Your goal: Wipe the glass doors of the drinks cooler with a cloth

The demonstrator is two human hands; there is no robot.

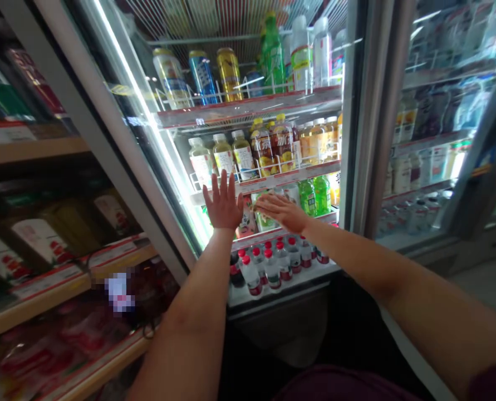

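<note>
With our left grip (223,210) spread wide and our right grip (281,211) flat with fingers extended, we should keep any touch on the white-labelled bottles (243,157) near the frame's centre light, clearing the red-capped bottles (273,271) at lower centre.

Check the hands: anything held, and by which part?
Nothing visibly held. The left hand is open, fingers spread; the right hand is flat, fingers extended. Both are in front of the shelved bottles, gripping none.
</note>
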